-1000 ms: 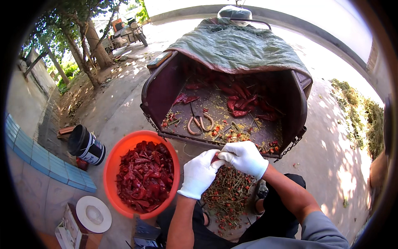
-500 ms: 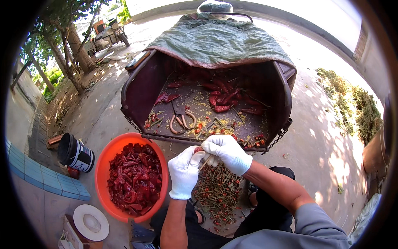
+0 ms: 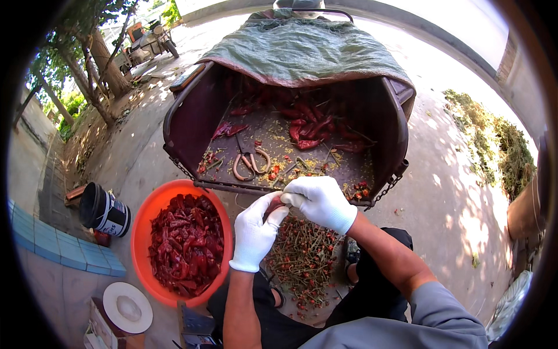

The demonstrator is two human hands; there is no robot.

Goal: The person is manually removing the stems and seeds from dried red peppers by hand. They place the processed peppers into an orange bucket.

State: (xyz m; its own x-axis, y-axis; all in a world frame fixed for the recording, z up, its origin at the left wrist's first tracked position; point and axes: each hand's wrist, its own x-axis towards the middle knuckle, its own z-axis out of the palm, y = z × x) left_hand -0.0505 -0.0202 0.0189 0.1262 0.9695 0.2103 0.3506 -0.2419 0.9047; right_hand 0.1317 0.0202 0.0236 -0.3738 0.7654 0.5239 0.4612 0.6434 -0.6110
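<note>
My left hand [image 3: 254,234], in a white glove, is closed around a dark red pepper [image 3: 274,205], most of it covered by the fingers. My right hand [image 3: 321,200], gloved too, meets it from the right, its fingers pinched on the pepper's end. Both hands are in front of the low edge of a dark cart bed [image 3: 256,188]. On that bed lie several red peppers [image 3: 311,128] and scissors [image 3: 250,163] with tan looped handles. Below the hands is a pile of green stems and red scraps [image 3: 302,262].
An orange basin [image 3: 138,244] of red pepper pieces [image 3: 187,244] stands left of my legs. Beyond it are a black bucket [image 3: 104,210] and a white round lid [image 3: 128,310]. A green sheet [image 3: 308,55] covers the cart's far part. Chains [image 3: 383,195] hang at its corners.
Both hands have shifted slightly, the right one a little upward. The thin stem that showed between them is out of sight now. The view has moved slightly.
</note>
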